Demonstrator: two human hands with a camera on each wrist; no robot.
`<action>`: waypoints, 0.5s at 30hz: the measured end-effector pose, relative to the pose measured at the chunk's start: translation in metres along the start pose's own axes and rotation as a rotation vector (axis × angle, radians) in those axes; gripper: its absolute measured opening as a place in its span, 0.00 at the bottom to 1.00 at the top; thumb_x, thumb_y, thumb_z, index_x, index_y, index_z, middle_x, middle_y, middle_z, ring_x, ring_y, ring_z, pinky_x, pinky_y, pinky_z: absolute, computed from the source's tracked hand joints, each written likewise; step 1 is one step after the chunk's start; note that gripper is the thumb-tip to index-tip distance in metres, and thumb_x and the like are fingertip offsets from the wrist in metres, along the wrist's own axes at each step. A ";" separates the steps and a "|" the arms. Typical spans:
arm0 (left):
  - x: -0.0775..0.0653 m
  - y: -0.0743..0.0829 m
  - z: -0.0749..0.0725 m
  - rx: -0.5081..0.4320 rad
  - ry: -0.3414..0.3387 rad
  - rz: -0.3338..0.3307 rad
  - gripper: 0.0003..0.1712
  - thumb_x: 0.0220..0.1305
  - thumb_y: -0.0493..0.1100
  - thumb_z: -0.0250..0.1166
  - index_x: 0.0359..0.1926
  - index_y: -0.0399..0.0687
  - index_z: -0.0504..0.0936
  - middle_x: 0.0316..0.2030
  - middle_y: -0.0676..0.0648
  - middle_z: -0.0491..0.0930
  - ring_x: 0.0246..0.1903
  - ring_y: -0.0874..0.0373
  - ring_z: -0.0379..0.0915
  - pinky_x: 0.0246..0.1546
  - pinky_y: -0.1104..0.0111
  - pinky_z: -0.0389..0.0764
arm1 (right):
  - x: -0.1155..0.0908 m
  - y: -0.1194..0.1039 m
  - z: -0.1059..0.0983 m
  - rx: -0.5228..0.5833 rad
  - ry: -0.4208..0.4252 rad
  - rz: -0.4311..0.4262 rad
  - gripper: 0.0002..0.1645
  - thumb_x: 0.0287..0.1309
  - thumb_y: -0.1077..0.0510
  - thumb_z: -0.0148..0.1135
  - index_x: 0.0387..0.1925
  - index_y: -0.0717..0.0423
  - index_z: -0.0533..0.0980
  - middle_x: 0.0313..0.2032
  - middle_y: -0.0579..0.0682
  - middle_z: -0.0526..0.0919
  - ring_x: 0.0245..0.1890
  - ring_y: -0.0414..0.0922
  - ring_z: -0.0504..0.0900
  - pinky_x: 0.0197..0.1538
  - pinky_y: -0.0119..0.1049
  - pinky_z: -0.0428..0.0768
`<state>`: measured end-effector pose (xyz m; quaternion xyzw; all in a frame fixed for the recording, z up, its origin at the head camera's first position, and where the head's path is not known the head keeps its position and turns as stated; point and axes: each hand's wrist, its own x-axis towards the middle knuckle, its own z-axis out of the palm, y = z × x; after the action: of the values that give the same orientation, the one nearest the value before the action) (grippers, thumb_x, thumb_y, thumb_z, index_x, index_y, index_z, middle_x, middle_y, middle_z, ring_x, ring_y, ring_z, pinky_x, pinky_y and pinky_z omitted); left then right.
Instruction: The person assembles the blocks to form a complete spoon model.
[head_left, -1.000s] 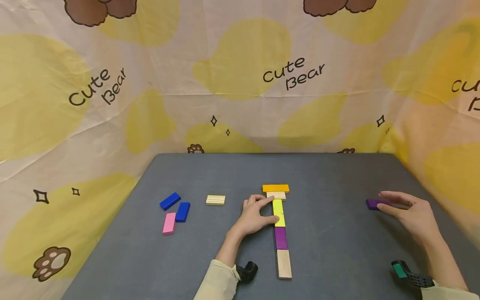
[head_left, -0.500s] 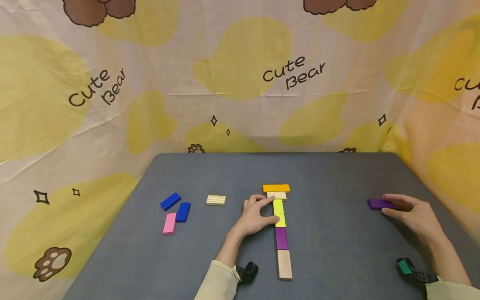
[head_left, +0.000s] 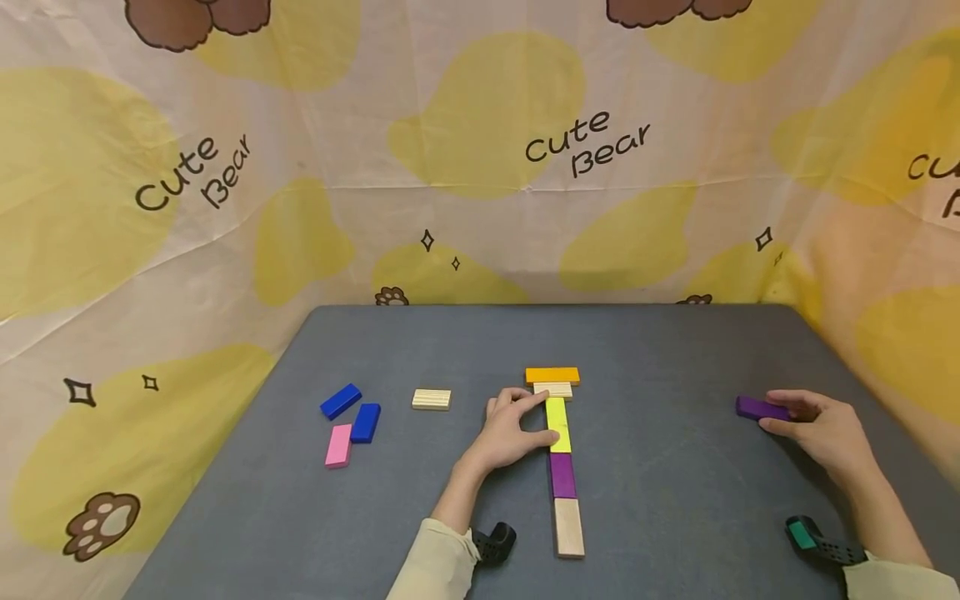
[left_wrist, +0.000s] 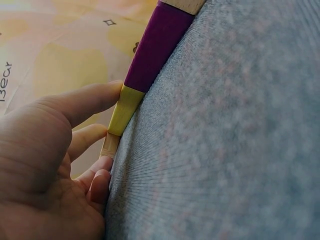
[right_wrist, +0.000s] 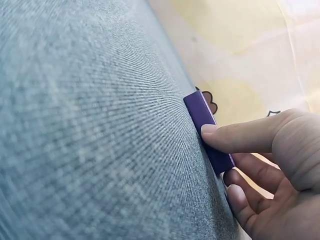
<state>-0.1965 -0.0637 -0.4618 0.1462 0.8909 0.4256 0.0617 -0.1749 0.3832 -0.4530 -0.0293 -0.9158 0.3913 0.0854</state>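
Observation:
My left hand has its thumb and index finger at the two ends of a yellow block, pinching it lengthwise. The block lies in a column: a pale ridged block and a crosswise orange block above, a magenta-purple block and a plain wooden block below. Far to the right, my right hand pinches a dark purple block by its near end. In the right wrist view the thumb lies across the face of this purple block, and its left end sticks out past the fingers.
Left on the grey table are two blue blocks, a pink block and another pale ridged block. A patterned cloth hangs behind and around the table. Each wrist wears a black strap.
The right thumb and index finger have slid toward the purple block's right end, and the block has turned slightly, its right end nearer me. My left hand stays at the yellow block.

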 end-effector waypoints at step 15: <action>-0.002 0.001 -0.001 -0.013 -0.005 0.006 0.39 0.58 0.55 0.71 0.69 0.58 0.72 0.58 0.48 0.63 0.55 0.50 0.54 0.53 0.52 0.64 | -0.003 -0.005 -0.001 -0.065 -0.020 0.002 0.36 0.50 0.43 0.76 0.52 0.65 0.79 0.46 0.65 0.81 0.33 0.27 0.71 0.31 0.28 0.71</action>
<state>-0.1946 -0.0647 -0.4606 0.1495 0.8875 0.4312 0.0639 -0.1718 0.3801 -0.4497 -0.0291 -0.9288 0.3617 0.0748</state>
